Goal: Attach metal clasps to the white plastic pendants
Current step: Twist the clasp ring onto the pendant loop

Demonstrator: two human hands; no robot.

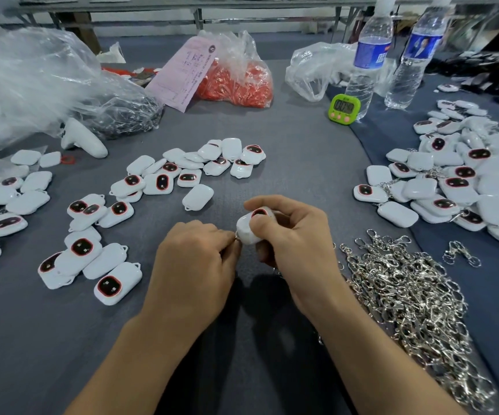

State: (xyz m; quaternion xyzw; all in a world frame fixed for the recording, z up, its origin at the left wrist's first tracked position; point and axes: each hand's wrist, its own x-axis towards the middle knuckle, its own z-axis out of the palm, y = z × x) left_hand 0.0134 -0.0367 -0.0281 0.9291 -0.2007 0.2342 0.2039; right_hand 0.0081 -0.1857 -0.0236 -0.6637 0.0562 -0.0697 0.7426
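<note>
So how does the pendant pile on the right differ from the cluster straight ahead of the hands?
The right pile has metal clasps showing among its pendants; the centre cluster shows bare loops only. The right pile is bigger and heaped; the centre cluster lies mostly flat. Both are white pendants, many with dark red-rimmed faces.

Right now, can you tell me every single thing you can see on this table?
pendants: many, white, some with dark red-rimmed faces, piles left, middle and right
clasps: a heap, silver, right of the hands
bottles: two, clear with blue labels, back right
timer: one, green, beside the bottles
bag of red bits: one, clear, back middle
slip: one, pink, on that bag
clear bags: at least two, crumpled, back left and back right
gadget: one, white, back left by a clear bag
table: one, grey cloth
right hand: grips one pendant
left hand: pinches a clasp at that pendant
</note>
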